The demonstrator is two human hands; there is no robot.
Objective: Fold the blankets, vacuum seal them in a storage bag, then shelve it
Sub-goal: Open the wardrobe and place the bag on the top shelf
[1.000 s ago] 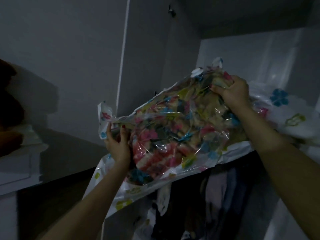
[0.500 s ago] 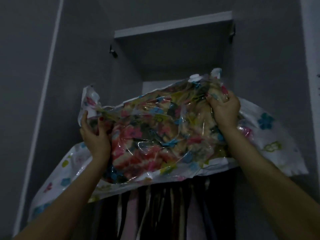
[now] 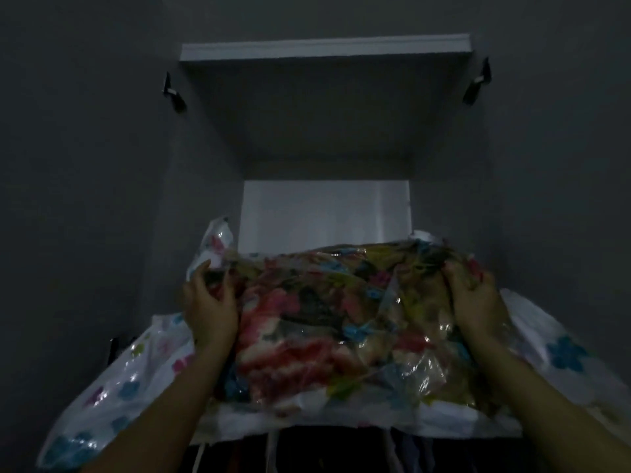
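Note:
The vacuum storage bag, clear plastic with flower prints and a colourful compressed blanket inside, lies at the front of the wardrobe's upper shelf. Its loose white edges hang off to the left and right. My left hand grips the bag's left side, fingers curled into the plastic. My right hand grips the right side the same way. Both arms reach up from below.
The upper compartment is open, with a white back panel behind the bag and a top board above. Dark hinges sit on the open doors at both sides. Hanging clothes show below the shelf.
The view has tilted up and centred on the upper compartment. The bag has gone from tilted to level, and my hands have moved it forward onto the shelf.

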